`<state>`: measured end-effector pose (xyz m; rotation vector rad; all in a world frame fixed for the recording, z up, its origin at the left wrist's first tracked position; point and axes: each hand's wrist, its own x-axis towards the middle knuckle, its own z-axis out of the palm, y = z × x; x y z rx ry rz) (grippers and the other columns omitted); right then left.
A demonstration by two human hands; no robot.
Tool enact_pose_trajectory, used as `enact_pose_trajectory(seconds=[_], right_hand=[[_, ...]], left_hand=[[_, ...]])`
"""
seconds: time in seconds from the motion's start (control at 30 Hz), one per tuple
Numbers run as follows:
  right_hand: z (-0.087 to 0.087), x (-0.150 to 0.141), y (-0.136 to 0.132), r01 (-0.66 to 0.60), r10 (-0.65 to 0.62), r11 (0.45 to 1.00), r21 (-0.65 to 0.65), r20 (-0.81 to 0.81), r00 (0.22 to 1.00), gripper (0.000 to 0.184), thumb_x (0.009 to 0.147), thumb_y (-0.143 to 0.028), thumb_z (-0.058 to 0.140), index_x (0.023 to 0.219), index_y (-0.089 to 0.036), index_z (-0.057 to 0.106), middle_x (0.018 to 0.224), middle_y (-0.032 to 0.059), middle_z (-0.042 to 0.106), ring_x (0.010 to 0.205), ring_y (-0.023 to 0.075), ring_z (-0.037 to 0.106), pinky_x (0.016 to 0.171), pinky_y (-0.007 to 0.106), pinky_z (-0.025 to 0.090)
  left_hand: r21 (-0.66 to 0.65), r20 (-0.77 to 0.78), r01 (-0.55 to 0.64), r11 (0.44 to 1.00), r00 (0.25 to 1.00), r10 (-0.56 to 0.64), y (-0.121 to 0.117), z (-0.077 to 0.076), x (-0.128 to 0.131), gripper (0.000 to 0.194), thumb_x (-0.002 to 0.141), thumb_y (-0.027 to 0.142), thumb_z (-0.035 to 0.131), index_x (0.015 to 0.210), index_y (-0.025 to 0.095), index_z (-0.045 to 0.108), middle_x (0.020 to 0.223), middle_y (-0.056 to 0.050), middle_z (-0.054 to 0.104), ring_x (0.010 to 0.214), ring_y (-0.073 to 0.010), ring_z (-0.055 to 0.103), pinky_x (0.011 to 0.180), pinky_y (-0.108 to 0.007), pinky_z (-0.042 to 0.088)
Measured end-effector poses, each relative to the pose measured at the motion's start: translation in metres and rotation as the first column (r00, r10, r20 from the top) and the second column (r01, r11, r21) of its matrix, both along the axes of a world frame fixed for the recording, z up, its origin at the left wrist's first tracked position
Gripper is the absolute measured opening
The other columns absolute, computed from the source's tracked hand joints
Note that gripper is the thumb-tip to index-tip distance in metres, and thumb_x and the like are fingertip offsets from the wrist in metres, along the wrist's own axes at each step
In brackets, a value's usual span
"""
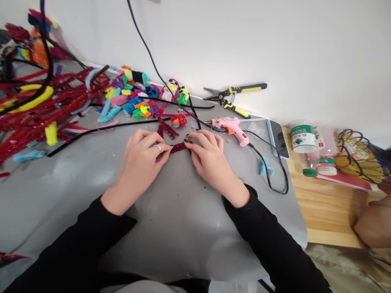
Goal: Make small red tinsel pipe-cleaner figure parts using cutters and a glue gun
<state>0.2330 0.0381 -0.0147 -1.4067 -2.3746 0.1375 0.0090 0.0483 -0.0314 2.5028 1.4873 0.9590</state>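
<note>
Left hand (141, 160) and right hand (210, 156) pinch opposite ends of a short, dark-red tinsel strip (178, 148), left of the pink plastic glue gun (227, 123). I judge it light, soft, bendable; best held endwise.

Before you, a gray table (180, 228) bears red stems (71, 101) heaped at your left, small dolls (183, 97) toward the back, and, rightward, a glue gun (230, 125) and phone (280, 140).
</note>
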Motion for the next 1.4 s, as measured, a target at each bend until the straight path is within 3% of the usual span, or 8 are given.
enact_pose_trajectory(seconds=[0.1, 0.3, 0.6, 0.8, 0.93, 1.17, 1.4], right_hand=[[0.0, 0.001, 0.001, -0.011, 0.011, 1.0, -0.003, -0.014, 1.0, 0.036, 0.109, -0.013, 0.046, 0.126, -0.024, 0.076, 0.142, 0.0121, 0.073, 0.141, 0.031, 0.056, 0.115, 0.052, 0.038], [0.002, 0.002, 0.001, 0.004, -0.006, 1.0, -0.027, -0.078, 0.997, 0.032, 0.111, -0.016, 0.047, 0.132, -0.024, 0.069, 0.126, 0.0105, 0.077, 0.128, 0.028, 0.061, 0.11, 0.046, 0.039], [0.008, 0.013, -0.001, 0.039, -0.112, 0.978, -0.205, -0.354, 0.929, 0.04, 0.103, -0.017, 0.052, 0.141, -0.025, 0.06, 0.115, 0.007, 0.078, 0.115, 0.0265, 0.066, 0.105, 0.043, 0.044], [0.009, 0.016, 0.0, 0.081, -0.116, 0.983, -0.166, -0.212, 0.97, 0.026, 0.109, -0.021, 0.05, 0.126, -0.024, 0.071, 0.123, 0.0089, 0.076, 0.116, 0.0263, 0.065, 0.099, 0.042, 0.044], [0.006, 0.016, 0.0, 0.081, -0.099, 0.99, -0.113, -0.17, 0.98, 0.026, 0.108, -0.027, 0.059, 0.131, -0.026, 0.069, 0.133, 0.0114, 0.072, 0.125, 0.0299, 0.062, 0.102, 0.046, 0.045], [-0.001, 0.016, 0.001, 0.068, -0.078, 0.995, -0.072, -0.147, 0.986, 0.024, 0.11, -0.025, 0.055, 0.125, -0.028, 0.074, 0.131, 0.0121, 0.073, 0.127, 0.0318, 0.06, 0.104, 0.051, 0.045], [-0.003, 0.016, 0.001, 0.072, -0.075, 0.997, -0.029, -0.117, 0.99, 0.022, 0.11, -0.026, 0.058, 0.12, -0.027, 0.077, 0.13, 0.0114, 0.073, 0.127, 0.031, 0.06, 0.104, 0.05, 0.044]], left_hand=[[0.003, 0.022, -0.003, 1.0, 1.0, 0.003, 0.0, -0.002, -0.002, 0.028, 0.107, 0.028, 0.056, 0.094, 0.027, 0.081, 0.098, -0.008, 0.078, 0.101, -0.0308, 0.066, 0.086, -0.047, 0.055], [-0.022, 0.057, 0.085, 0.996, 0.995, -0.084, 0.002, -0.005, -0.01, 0.023, 0.105, 0.036, 0.064, 0.125, 0.029, 0.074, 0.116, -0.008, 0.079, 0.11, -0.0316, 0.068, 0.093, -0.046, 0.056], [-0.057, 0.159, 0.16, 0.985, 0.976, -0.149, 0.001, 0.006, -0.012, 0.02, 0.107, 0.025, 0.058, 0.122, 0.028, 0.072, 0.117, -0.005, 0.079, 0.108, -0.0254, 0.073, 0.095, -0.04, 0.059], [-0.011, 0.084, 0.171, 0.985, 0.982, -0.169, 0.004, 0.0, -0.013, 0.017, 0.106, 0.03, 0.064, 0.117, 0.026, 0.076, 0.115, -0.007, 0.08, 0.106, -0.0276, 0.07, 0.094, -0.043, 0.059], [-0.012, 0.084, 0.118, 0.993, 0.99, -0.116, 0.005, -0.001, -0.013, 0.019, 0.108, 0.028, 0.059, 0.114, 0.027, 0.077, 0.112, -0.007, 0.08, 0.105, -0.0283, 0.07, 0.091, -0.044, 0.059], [0.01, 0.068, 0.094, 0.996, 0.993, -0.094, 0.001, 0.006, -0.012, 0.022, 0.109, 0.028, 0.059, 0.107, 0.032, 0.081, 0.11, -0.005, 0.082, 0.102, -0.0279, 0.07, 0.09, -0.045, 0.059], [0.052, 0.055, 0.118, 0.992, 0.991, -0.12, 0.0, 0.002, -0.011, 0.025, 0.109, 0.027, 0.061, 0.098, 0.033, 0.083, 0.111, -0.004, 0.083, 0.102, -0.0288, 0.071, 0.085, -0.047, 0.058]])
